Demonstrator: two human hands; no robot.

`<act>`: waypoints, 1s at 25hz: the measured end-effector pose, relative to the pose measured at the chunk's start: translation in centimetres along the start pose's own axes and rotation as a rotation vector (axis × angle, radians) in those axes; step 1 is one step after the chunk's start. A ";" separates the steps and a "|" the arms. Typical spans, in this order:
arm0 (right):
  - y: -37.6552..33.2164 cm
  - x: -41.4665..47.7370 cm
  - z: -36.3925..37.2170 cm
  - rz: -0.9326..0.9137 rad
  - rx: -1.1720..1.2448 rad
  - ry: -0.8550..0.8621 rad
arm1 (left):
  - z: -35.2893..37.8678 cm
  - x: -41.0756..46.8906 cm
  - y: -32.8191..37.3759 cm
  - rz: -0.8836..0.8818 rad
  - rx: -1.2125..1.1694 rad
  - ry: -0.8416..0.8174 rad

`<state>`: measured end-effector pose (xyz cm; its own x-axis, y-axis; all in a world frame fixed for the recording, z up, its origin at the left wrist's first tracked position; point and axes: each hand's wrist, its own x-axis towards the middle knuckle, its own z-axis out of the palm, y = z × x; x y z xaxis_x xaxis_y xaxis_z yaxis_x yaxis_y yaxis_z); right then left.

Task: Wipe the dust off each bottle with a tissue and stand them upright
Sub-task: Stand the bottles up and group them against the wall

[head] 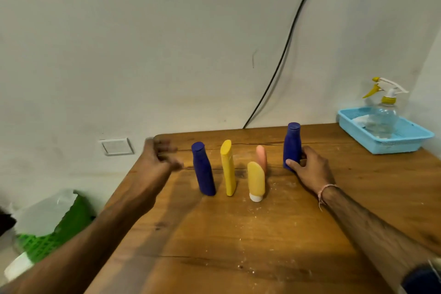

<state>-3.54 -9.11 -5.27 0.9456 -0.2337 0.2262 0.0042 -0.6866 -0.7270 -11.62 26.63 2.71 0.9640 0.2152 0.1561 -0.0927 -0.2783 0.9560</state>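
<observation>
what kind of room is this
Likely a plain room at home, hard to say more: a wooden table against a bare painted wall, a wall switch, a loose black cable, and a spray bottle in a blue tray.

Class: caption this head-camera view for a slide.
Right hand grips an upright blue bottle; a second blue bottle, a yellow bottle, a yellow tube and a pink tube stand left of it.

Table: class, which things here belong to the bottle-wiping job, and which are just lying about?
Job: left blue bottle, yellow bottle, yellow tube, pink tube, right blue bottle in right hand.
Lying about: spray bottle, blue tray, green basket, wall switch.
</observation>
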 end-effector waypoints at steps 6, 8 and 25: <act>-0.8 2.9 3.1 -0.063 0.008 0.007 | 3.6 0.6 -7.6 -0.149 0.191 -0.255; -1.4 4.5 4.4 -0.077 0.012 -0.006 | 5.1 1.9 -7.9 -0.138 0.207 -0.219; -5.1 18.0 15.2 -0.324 -0.030 -0.054 | 16.0 28.0 -11.2 0.068 0.049 -0.373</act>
<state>18.44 0.67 -7.29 0.9127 0.0367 0.4069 0.2986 -0.7397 -0.6031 20.41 20.79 -7.55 0.9813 -0.1582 0.1095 -0.1567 -0.3262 0.9322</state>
